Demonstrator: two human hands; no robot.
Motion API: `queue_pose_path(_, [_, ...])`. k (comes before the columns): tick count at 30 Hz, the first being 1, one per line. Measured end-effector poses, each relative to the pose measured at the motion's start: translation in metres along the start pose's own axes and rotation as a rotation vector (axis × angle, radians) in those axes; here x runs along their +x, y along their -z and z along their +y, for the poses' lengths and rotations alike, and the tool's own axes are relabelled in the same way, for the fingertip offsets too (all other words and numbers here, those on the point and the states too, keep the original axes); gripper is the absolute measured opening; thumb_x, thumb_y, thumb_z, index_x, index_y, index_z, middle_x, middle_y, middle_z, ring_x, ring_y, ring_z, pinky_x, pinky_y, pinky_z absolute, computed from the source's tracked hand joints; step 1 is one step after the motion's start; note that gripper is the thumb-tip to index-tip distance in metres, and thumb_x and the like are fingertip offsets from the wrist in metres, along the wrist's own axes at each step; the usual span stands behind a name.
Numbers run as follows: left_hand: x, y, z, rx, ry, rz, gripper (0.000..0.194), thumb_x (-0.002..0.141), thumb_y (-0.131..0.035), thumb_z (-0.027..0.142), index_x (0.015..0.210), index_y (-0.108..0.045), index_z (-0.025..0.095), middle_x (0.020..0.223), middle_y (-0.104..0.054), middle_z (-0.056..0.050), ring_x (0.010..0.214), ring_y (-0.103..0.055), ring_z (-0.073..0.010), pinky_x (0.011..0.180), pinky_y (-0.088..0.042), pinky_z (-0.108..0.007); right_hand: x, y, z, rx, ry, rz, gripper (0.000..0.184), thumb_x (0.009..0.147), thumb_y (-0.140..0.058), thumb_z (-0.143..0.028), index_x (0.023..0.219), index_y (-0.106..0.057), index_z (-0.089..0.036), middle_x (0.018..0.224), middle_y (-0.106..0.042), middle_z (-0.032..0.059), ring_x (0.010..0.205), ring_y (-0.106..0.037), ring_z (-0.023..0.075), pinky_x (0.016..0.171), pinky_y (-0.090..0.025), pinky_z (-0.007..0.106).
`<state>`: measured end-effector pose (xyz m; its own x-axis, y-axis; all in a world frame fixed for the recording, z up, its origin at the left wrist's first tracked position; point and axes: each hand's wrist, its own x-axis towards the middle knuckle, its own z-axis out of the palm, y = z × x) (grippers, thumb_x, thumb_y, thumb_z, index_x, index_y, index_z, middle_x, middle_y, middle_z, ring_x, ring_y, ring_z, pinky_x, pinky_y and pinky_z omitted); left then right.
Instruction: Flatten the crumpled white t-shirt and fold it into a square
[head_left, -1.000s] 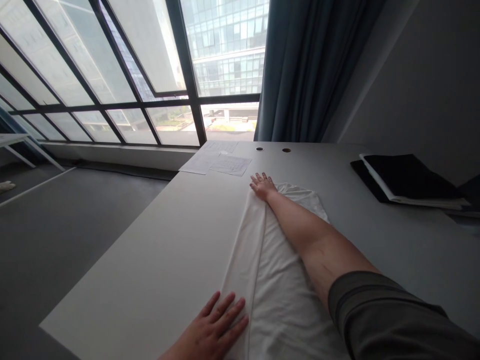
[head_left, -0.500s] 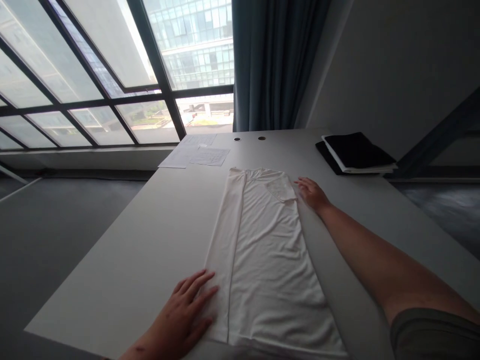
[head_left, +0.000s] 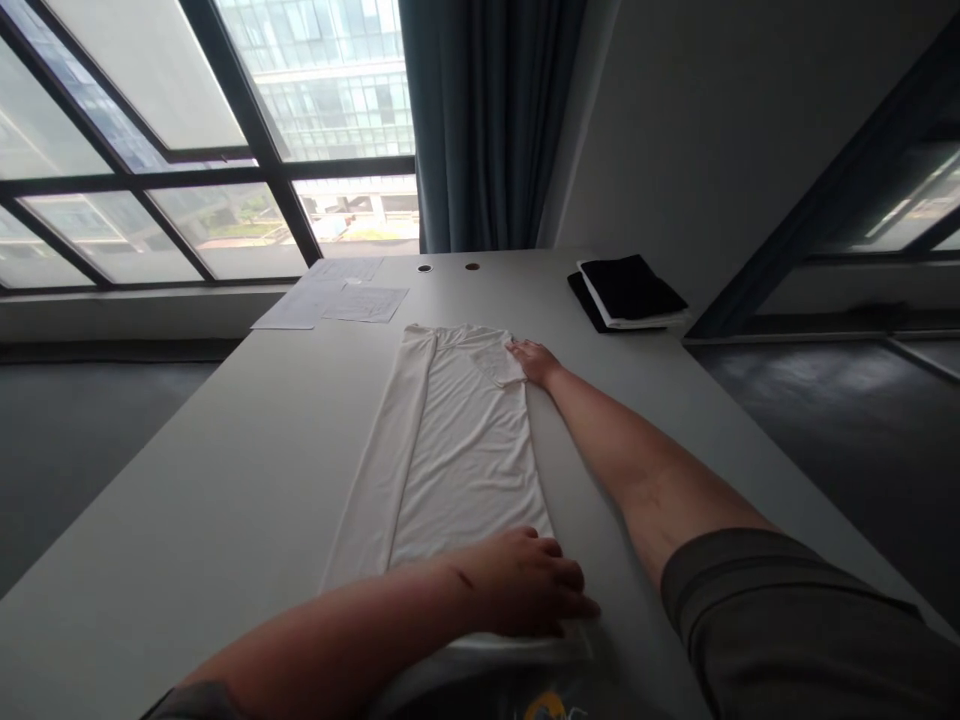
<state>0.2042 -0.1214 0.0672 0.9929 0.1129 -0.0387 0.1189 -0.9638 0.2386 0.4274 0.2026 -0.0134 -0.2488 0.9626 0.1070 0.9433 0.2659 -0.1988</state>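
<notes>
A white T-shirt lies on the table, with a long strip folded over along its left side and a sleeve-like flap at its far right corner. The cloth is wrinkled across the middle. My right hand rests at that far right corner, its fingers stretched onto the flap's edge. Across the near end of the shirt reaches my left hand, palm down over the near right edge, fingers bent and slightly apart. My left forearm covers part of the shirt's near end.
The white table stretches to a window and a blue curtain. Paper sheets lie at its far left. A stack of folded black and white cloth sits at the far right. Two round holes pierce the far end.
My left hand has crossed from the shirt's left side to its near right edge. My right hand has come onto the far right corner. The view has swung right.
</notes>
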Motion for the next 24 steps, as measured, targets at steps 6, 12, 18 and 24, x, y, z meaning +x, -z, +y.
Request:
queue_pose_path(6, [-0.003, 0.005, 0.002, -0.016, 0.002, -0.004, 0.012, 0.099, -0.065, 0.037, 0.105, -0.071, 0.028, 0.109, -0.069, -0.001, 0.095, -0.058, -0.0193, 0.074, -0.043, -0.036, 0.022, -0.006, 0.005, 0.098, -0.072, -0.057, 0.057, 0.109, -0.025, -0.045, 0.16, -0.045, -0.029, 0.167, -0.039, -0.0009, 0.153, -0.034, 0.0304, 0.126, -0.025, 0.051])
queue_pose_path(12, [-0.033, 0.027, 0.01, -0.043, 0.105, 0.013, 0.009, 0.095, -0.07, 0.031, 0.098, -0.064, 0.025, 0.106, -0.069, 0.0, 0.091, -0.058, -0.0181, 0.076, -0.045, -0.037, 0.035, -0.003, 0.005, 0.157, -0.124, -0.063, 0.055, 0.11, -0.024, -0.044, 0.158, -0.047, -0.029, 0.166, -0.04, 0.0002, 0.155, -0.031, 0.0293, 0.127, -0.02, 0.054])
queue_pose_path(18, [-0.078, 0.03, 0.024, -0.118, 0.202, 0.034, 0.009, 0.094, -0.069, 0.025, 0.097, -0.06, 0.024, 0.1, -0.068, 0.001, 0.087, -0.061, -0.0157, 0.083, -0.048, -0.031, 0.044, 0.012, -0.008, 0.18, -0.21, -0.05, 0.064, 0.11, -0.021, -0.051, 0.15, -0.059, -0.02, 0.153, -0.057, 0.0115, 0.143, -0.051, 0.0313, 0.119, -0.037, 0.043])
queue_pose_path(24, [-0.122, 0.025, 0.042, -0.192, 0.331, 0.135, 0.015, 0.09, -0.063, 0.01, 0.095, -0.059, 0.024, 0.099, -0.068, 0.001, 0.088, -0.061, -0.0155, 0.084, -0.049, -0.027, 0.074, 0.03, -0.055, 0.175, -0.299, -0.001, 0.076, 0.108, -0.015, -0.056, 0.135, -0.072, -0.013, 0.139, -0.067, 0.0188, 0.129, -0.064, 0.0318, 0.106, -0.047, 0.036])
